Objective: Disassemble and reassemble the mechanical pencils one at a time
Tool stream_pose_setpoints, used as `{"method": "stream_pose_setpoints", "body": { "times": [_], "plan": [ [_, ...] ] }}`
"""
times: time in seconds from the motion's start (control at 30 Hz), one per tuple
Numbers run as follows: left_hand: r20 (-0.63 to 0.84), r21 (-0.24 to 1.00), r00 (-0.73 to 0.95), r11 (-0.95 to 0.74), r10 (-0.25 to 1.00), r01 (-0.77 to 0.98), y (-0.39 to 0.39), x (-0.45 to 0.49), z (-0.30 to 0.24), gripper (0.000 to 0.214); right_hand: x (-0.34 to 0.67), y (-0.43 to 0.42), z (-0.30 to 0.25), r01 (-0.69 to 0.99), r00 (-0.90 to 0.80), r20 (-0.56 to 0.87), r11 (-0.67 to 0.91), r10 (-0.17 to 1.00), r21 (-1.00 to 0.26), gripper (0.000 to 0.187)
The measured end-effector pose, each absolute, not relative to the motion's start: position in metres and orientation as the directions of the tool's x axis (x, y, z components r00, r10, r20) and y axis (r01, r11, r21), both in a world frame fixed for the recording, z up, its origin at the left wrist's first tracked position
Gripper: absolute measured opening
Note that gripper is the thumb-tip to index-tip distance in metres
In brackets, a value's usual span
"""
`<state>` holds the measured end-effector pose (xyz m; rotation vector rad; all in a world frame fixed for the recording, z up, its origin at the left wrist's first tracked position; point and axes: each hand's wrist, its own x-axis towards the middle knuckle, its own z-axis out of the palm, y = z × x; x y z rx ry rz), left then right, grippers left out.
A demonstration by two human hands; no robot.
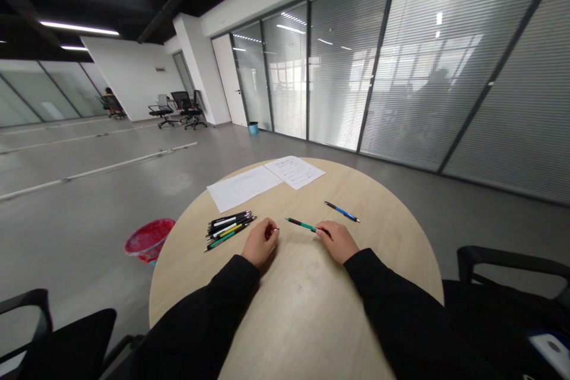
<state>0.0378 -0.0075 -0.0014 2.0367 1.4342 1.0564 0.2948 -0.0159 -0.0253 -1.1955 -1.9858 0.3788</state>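
Observation:
My right hand (338,241) is closed on the back end of a green pen (305,225) with a black grip. The pen lies low over the table, its front end toward the left. Opposite it, my left hand (262,242) is pinched closed, and a tiny shiny tip pokes out by the fingers; the rest of that item is hidden. Left of this hand lies a bunch of pens (228,229), black, white, yellow and green, side by side. A blue pen (342,212) with black ends rests on its own beyond my right hand.
Two printed paper sheets (244,187) lie at the far side of the round wooden table (303,309). A red-lined waste bin (149,239) stands on the floor at left. Black chairs (512,291) flank the table. Glass partitions with blinds run behind.

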Motion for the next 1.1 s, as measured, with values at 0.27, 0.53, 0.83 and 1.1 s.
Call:
{"method": "stream_pose_setpoints", "body": {
  "times": [0.27,0.53,0.83,1.1],
  "plan": [
    [0.295,0.456,0.379,-0.478,0.877,0.751,-0.0124,0.0392,-0.0038,0.003,0.2949,-0.0157,-0.0251,0.656,-0.257,0.424,0.478,0.869,-0.583,0.016],
    [0.262,0.359,0.473,-0.539,0.842,0.761,-0.0147,0.0424,-0.0041,0.009,0.2943,-0.0165,-0.0233,0.685,-0.26,0.386,0.451,0.885,-0.572,0.017],
    [0.273,0.472,0.384,-0.471,0.882,0.746,-0.0132,0.0413,-0.0057,0.013,0.2946,-0.0174,-0.0234,0.683,-0.273,0.386,0.46,0.881,-0.568,0.016],
    [0.277,0.777,0.191,-0.336,0.942,0.531,-0.0084,0.0402,-0.0043,0.025,0.2939,-0.0193,-0.0206,0.657,-0.325,0.38,0.496,0.866,-0.568,0.017]
  ]
}}
